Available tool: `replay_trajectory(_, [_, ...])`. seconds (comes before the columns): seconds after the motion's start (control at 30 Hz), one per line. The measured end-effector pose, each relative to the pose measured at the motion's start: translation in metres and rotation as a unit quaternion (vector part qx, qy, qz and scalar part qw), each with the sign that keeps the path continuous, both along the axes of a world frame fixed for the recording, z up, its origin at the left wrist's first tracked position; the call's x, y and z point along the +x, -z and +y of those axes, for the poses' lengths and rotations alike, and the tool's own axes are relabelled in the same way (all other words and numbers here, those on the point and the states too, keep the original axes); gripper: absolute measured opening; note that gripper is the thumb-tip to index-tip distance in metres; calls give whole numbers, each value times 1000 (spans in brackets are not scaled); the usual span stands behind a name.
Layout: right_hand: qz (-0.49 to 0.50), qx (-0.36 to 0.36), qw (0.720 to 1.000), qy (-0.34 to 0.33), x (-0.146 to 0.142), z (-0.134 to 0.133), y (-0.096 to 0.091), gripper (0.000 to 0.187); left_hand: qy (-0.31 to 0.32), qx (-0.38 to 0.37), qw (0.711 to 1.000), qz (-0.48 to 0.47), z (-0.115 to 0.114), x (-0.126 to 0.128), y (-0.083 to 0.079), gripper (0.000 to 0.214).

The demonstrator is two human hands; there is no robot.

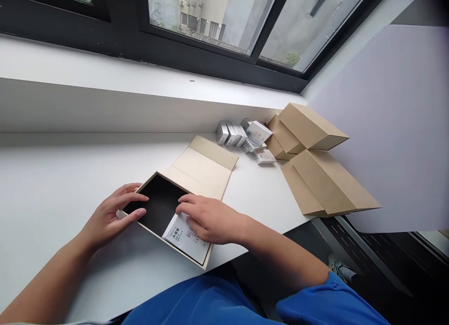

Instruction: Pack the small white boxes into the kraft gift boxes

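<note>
A cream gift box (154, 229) with a black inside lies open on the white table, its lid (201, 173) folded back away from me. My left hand (112, 210) grips the left corner of the box, with thumb and fingers reaching over its edges. Inside the right part sits a silver tea box (178, 236) with printed Chinese characters. My right hand (208, 220) is on this tea box, its fingers curled at the far edge and covering part of the print. The left part of the gift box shows its black bottom.
Several silver tea boxes (258, 132) lie loosely grouped near the sill, some upright and some flat. To their right stand closed tan gift boxes (326, 182). A window (210, 16) runs along the back, and a white panel (386, 128) rises at the right.
</note>
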State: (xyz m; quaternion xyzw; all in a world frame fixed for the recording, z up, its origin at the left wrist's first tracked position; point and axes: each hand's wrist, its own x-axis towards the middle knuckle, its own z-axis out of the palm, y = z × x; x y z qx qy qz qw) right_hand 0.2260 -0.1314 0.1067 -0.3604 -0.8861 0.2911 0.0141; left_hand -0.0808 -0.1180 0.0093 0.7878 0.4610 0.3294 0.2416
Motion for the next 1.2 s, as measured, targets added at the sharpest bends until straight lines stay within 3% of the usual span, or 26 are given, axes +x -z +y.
replay_trajectory(0.17, [30, 40, 996, -68, -7, -2, 8, 39, -6, -59, 998, 0, -5, 6, -12, 30])
replay_trajectory(0.3, [43, 31, 996, -78, -9, 2, 19, 37, 2, -84, 996, -5, -7, 11, -17, 29])
replay_trajectory(0.53, [18, 25, 995, -90, -13, 8, 29, 43, -4, -69, 998, 13, -15, 6, 0, 28])
replay_trajectory(0.63, [72, 15, 993, -94, -9, 12, 19, 42, 4, -61, 998, 18, -13, -1, 11, 25])
replay_trajectory(0.73, [243, 27, 967, -75, 20, 21, -11, 35, 1, -65, 998, -16, -13, 0, 13, 26])
replay_trajectory(0.8, [334, 99, 937, 14, 55, 39, -35, 31, -34, -59, 996, -66, -13, 5, 10, 36])
replay_trajectory(0.87, [350, 227, 892, 176, 99, 70, -52, 27, -65, -52, 989, -123, -13, 11, 8, 48])
replay_trajectory(0.93, [319, 356, 795, 374, 144, 112, -57, 30, -71, -58, 980, -175, -11, 15, 9, 52])
replay_trajectory(1.0, [222, 371, 720, 542, 185, 155, -52, 36, -71, -79, 971, -215, -8, 15, 11, 54])
replay_trajectory(1.07, [137, 313, 716, 609, 214, 190, -39, 50, -79, -109, 962, -239, -5, 12, 13, 52])
replay_trajectory(1.13, [100, 257, 730, 626, 231, 213, -23, 66, -95, -141, 957, -236, -2, 9, 14, 49])
replay_trajectory(1.2, [84, 218, 739, 632, 239, 225, -7, 68, -111, -168, 955, -216, -2, 7, 12, 47])
